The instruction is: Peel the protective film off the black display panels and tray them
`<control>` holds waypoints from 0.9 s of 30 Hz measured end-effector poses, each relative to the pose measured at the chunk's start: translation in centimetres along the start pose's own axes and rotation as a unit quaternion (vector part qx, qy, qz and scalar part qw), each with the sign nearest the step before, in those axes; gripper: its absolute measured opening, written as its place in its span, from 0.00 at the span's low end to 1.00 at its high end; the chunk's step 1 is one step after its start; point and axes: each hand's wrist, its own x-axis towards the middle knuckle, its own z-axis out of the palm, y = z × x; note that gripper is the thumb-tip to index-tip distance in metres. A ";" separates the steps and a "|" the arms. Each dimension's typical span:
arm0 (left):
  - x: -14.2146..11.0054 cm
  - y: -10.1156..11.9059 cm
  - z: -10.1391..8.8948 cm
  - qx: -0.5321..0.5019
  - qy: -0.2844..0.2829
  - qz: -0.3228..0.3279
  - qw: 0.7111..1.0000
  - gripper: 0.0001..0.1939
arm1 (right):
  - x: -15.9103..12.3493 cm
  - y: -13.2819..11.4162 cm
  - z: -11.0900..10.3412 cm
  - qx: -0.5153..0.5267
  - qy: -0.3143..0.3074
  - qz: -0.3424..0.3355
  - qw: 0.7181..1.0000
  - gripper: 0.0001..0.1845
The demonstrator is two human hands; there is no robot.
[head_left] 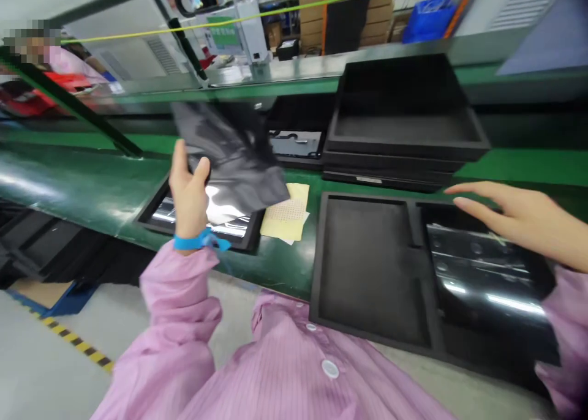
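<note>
My left hand (188,196), with a blue band at the wrist, grips a dark, crinkled plastic sheet (229,157), which is blurred and raised above the bench. Under it lies a black tray (149,215) with a shiny surface inside, partly covered by the sheet and my hand. My right hand (514,215) is open, fingers stretched out, over the far edge of a two-compartment black foam tray (321,255). That tray's right compartment holds a glossy black panel (478,264); the left compartment shows only its bare floor.
Yellow paper (287,215) lies on the green bench (294,264) between the trays. Behind stand stacked black trays (404,144) and another tray with a glossy piece (296,143). A green post (92,123) slants at left. Another person (68,65) is beyond it.
</note>
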 end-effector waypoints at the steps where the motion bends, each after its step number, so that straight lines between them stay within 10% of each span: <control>1: 0.5 0.0 -0.8 0.044 0.000 0.040 0.998 0.39 | -0.4 2.0 0.7 -0.010 -0.021 0.010 1.000 0.21; 5: 0.5 -1.2 -1.5 0.247 -0.079 0.109 0.960 0.41 | -1.9 6.2 4.7 -0.025 -0.038 0.006 0.999 0.17; 11: -2.8 -6.7 1.4 0.405 -0.266 0.104 0.869 0.40 | -2.7 4.1 7.8 -0.030 -0.019 -0.104 0.994 0.17; 19: -5.0 -10.6 3.7 0.465 -0.298 0.085 0.830 0.38 | -6.7 4.5 9.5 0.052 -0.068 -0.312 0.946 0.11; 27: -4.6 -11.9 3.0 0.453 -0.278 0.037 0.846 0.30 | -7.1 2.5 8.9 0.130 -0.047 -0.250 0.958 0.10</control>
